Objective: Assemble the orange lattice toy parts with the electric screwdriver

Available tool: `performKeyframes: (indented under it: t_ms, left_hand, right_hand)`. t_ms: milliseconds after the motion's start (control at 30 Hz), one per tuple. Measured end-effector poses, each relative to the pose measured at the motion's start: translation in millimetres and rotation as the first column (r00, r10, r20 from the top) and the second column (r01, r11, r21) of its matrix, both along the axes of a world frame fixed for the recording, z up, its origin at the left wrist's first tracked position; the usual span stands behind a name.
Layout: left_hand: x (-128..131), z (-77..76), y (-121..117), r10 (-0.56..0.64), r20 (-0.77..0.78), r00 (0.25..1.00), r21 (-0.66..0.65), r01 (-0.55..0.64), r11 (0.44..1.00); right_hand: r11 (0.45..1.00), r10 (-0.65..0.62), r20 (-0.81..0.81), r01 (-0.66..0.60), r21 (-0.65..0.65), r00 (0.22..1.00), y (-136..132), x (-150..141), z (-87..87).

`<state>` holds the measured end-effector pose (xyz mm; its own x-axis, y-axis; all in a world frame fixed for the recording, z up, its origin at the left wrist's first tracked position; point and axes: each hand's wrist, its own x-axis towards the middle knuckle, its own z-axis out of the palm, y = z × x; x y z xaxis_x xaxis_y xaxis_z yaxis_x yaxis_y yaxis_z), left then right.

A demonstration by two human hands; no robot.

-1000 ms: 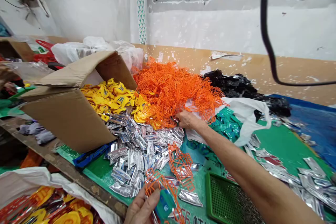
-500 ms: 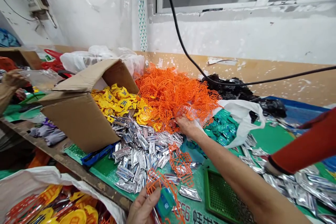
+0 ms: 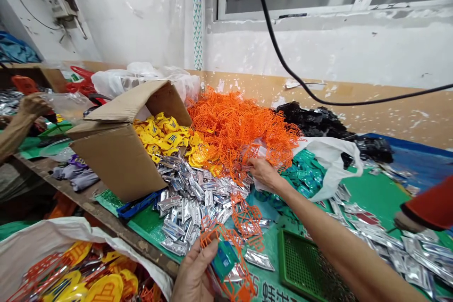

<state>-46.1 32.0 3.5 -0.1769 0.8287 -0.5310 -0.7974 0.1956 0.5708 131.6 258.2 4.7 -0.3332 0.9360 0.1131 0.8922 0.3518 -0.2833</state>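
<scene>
Teal plastic piece (image 3: 223,259) and orange plastic lattice (image 3: 210,237) being pinched by left hand (image 3: 194,269) over tabletop's near edge (image 3: 116,231); right hand (image 3: 264,173): grip being obscured; orange-lattice heap (image 3: 240,122) apparently being left unworked.

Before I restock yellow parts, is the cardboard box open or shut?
Open: the cardboard box gapes, yellow parts showing in its mouth and spread beyond it.

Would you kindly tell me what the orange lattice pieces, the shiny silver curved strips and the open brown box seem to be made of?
The orange lattice pieces look like fairly matt plastic: thin, evenly coloured bars. The shiny silver curved strips have mirror-like highlights: metal or metal-coated plastic, I can't tell. The open brown box looks like matt cardboard, with folded flaps.
</scene>
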Motion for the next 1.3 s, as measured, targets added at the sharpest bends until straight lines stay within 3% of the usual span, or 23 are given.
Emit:
performKeyframes:
  t_ms: [133, 300, 467, 667, 767, 900, 1067, 1167, 1300]
  left_hand:
    - [6, 5.5, 3, -0.061, 0.031, 0.998, 0.05, 0.06, 0.997]
    - [20, 8.2, 2, -0.205, 0.087, 0.975, 0.167, 0.188, 0.968]
    - [32, 5.8, -5, -0.266, 0.113, 0.957, 0.196, 0.241, 0.951]
    - [33, 5.9, -11, -0.293, 0.059, 0.954, 0.276, 0.267, 0.924]
    - [31, 5.6, -12, -0.221, -0.034, 0.975, 0.277, 0.221, 0.935]
    - [33, 3.7, -14, -0.108, -0.2, 0.974, 0.337, 0.172, 0.926]
    - [37, -4.8, -23, -0.211, -0.396, 0.894, 0.403, 0.375, 0.835]
    - [39, -10.1, -26, -0.223, -0.445, 0.867, 0.42, 0.422, 0.804]
    - [41, -10.2, -26, -0.244, -0.394, 0.886, 0.416, 0.408, 0.812]
  right_hand:
    - [0.987, -0.105, -0.322, 0.058, -0.151, 0.941, -37, 18, 10.8]
    - [0.939, -0.279, -0.66, 0.053, -0.34, 0.698, -105, 33, 19.3]
    - [0.879, -0.402, -0.79, -0.044, -0.474, 0.463, -164, 35, 27.4]
    - [0.885, -0.433, -0.843, -0.029, -0.465, 0.321, -203, 30, 20.9]
    - [0.891, -0.437, -0.839, 0.029, -0.453, 0.325, -215, 29, 15.8]
    - [0.923, -0.374, -0.813, 0.093, -0.374, 0.445, -228, 28, 12.3]
    - [0.955, -0.287, -0.789, 0.097, -0.281, 0.543, -235, 22, 13.0]
    - [0.947, -0.285, -0.809, 0.02, -0.32, 0.514, -238, 19, 17.5]
    - [0.873, -0.354, -0.856, -0.194, -0.447, 0.378, -239, 22, 22.8]
